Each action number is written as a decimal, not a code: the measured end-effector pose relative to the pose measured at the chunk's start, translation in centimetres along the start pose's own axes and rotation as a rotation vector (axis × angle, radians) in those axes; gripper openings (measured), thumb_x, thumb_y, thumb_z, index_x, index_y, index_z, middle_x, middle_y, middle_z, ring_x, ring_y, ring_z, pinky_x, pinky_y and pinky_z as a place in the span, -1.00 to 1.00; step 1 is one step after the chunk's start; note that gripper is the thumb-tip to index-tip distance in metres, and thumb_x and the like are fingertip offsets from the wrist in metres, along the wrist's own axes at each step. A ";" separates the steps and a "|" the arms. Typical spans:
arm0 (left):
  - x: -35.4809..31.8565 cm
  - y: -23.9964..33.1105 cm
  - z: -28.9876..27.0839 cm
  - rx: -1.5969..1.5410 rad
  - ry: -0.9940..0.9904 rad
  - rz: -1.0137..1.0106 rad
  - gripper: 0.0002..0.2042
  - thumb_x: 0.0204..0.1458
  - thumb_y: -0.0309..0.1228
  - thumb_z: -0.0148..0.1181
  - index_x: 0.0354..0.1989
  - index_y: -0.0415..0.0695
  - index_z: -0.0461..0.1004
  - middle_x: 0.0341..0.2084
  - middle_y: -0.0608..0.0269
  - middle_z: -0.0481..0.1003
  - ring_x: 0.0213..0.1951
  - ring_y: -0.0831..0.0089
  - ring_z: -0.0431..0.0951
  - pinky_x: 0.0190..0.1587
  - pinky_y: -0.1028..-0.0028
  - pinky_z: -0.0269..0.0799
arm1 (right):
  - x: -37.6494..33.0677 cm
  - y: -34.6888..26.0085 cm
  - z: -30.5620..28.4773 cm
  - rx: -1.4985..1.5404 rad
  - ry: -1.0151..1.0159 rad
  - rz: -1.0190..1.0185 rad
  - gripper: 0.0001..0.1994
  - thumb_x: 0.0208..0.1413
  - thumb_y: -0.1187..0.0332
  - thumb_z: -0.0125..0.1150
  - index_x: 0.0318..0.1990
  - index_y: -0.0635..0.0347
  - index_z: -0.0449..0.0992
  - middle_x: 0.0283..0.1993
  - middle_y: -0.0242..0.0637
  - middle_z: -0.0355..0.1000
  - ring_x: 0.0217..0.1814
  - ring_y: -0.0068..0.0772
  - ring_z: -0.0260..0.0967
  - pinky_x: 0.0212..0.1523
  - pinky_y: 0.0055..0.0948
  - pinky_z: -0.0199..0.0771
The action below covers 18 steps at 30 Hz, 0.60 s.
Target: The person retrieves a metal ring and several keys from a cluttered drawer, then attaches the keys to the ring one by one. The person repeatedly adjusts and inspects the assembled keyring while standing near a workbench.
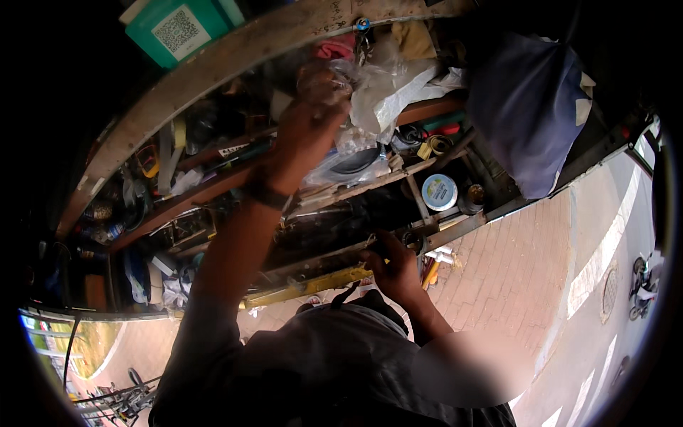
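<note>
Both hands are busy at a crowded wooden shelf unit (213, 181). Reaching up and away, the left hand (320, 89) is closed around a crumpled clear plastic bag (370, 85) on the upper shelf; the picture is blurred there, so what the bag holds cannot be told. A dark band (265, 192) sits on that wrist. Lower down, the right hand (395, 267) curls its fingers over the front edge of the bottom shelf, just beside a yellow bar (313, 285) that runs along that edge — whether it grips anything small there is hidden by the fingers.

The shelves serve as open bins packed with odds and ends. Near the left hand lie more clear bags (348, 160), white paper or plastic sheets (420, 85) and a pink cloth (334, 48). To the right on the middle shelf stands a round tin with a white and blue lid (439, 192), with a small dark jar (473, 196) just beside it. A dark blue cloth bag (530, 107) hangs or leans at the right end of the unit. On top of the unit — at the upper left — rests a green box (181, 28) with a square code label.

The left part of the shelves holds cans, tape rolls and tools, too dim to sort out. Below is a brick pavement (512, 263) and a grey road (612, 249) with white lines.
</note>
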<state>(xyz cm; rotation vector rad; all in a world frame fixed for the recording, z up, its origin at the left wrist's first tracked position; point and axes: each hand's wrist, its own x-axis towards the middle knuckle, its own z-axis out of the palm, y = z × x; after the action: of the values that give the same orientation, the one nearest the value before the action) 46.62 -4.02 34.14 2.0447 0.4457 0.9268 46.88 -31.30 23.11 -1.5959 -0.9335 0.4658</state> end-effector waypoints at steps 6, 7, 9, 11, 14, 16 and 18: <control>9.8 -0.3 3.3 -0.255 -0.008 0.027 -0.79 0.23 -0.33 0.24 -0.08 -0.19 0.58 -0.28 0.40 0.57 -0.25 0.52 0.51 -0.12 0.45 0.43 | -0.9 3.1 -3.2 0.008 0.044 0.050 -0.59 0.22 0.51 0.29 0.20 0.42 0.42 -0.30 -0.20 0.58 -0.33 -0.48 0.57 -0.30 -0.46 0.58; 10.1 -0.2 3.9 -0.317 -0.024 0.008 -0.80 0.22 -0.33 0.24 -0.10 -0.18 0.58 -0.28 0.40 0.58 -0.25 0.53 0.52 -0.13 0.45 0.43 | -1.0 3.4 -3.5 -0.005 0.063 0.025 -0.60 0.23 0.51 0.28 0.20 0.43 0.42 -0.31 -0.21 0.58 -0.34 -0.49 0.56 -0.31 -0.47 0.58; 10.9 -0.5 4.1 0.010 0.004 0.233 -0.81 0.24 -0.32 0.21 -0.12 -0.16 0.58 -0.28 0.38 0.59 -0.24 0.51 0.55 -0.16 0.44 0.44 | -1.2 3.1 -4.3 0.049 0.036 0.133 -0.61 0.24 0.49 0.28 0.19 0.44 0.42 -0.31 -0.22 0.57 -0.35 -0.51 0.55 -0.32 -0.48 0.58; 11.8 -2.0 3.4 0.802 0.093 0.693 -0.81 0.26 -0.31 0.17 -0.13 -0.13 0.59 -0.27 0.33 0.61 -0.22 0.48 0.59 -0.16 0.41 0.47 | -1.4 3.0 -4.7 0.080 0.020 0.183 -0.62 0.25 0.47 0.28 0.18 0.44 0.43 -0.32 -0.22 0.56 -0.36 -0.53 0.54 -0.32 -0.49 0.57; 10.8 -2.1 4.2 0.040 0.007 0.338 -0.78 0.30 -0.27 0.10 -0.10 -0.14 0.56 -0.25 0.22 0.62 -0.19 0.36 0.64 -0.20 0.33 0.53 | -1.6 3.2 -5.0 0.112 0.025 0.200 -0.64 0.26 0.45 0.26 0.16 0.43 0.43 -0.32 -0.23 0.56 -0.37 -0.53 0.54 -0.32 -0.50 0.57; 9.5 0.3 4.2 -0.233 -0.079 0.198 -0.76 0.33 -0.25 0.07 -0.08 -0.16 0.54 -0.24 0.16 0.61 -0.17 0.29 0.66 -0.24 0.32 0.56 | -1.6 2.7 -5.3 0.161 0.021 0.246 -0.65 0.26 0.45 0.26 0.15 0.43 0.44 -0.33 -0.24 0.55 -0.37 -0.53 0.54 -0.32 -0.49 0.57; 9.3 2.8 3.5 -0.553 -0.152 -0.032 -0.73 0.34 -0.23 0.06 -0.04 -0.18 0.51 -0.24 0.12 0.61 -0.16 0.24 0.67 -0.25 0.34 0.59 | -1.5 2.8 -5.5 0.142 -0.004 0.224 -0.66 0.26 0.45 0.26 0.13 0.42 0.44 -0.33 -0.24 0.55 -0.36 -0.53 0.54 -0.32 -0.49 0.57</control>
<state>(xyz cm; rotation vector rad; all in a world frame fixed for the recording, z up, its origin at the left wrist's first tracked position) 55.39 -2.02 39.23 1.5802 0.1174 0.7631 50.89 -35.90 21.53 -1.5765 -0.7108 0.6769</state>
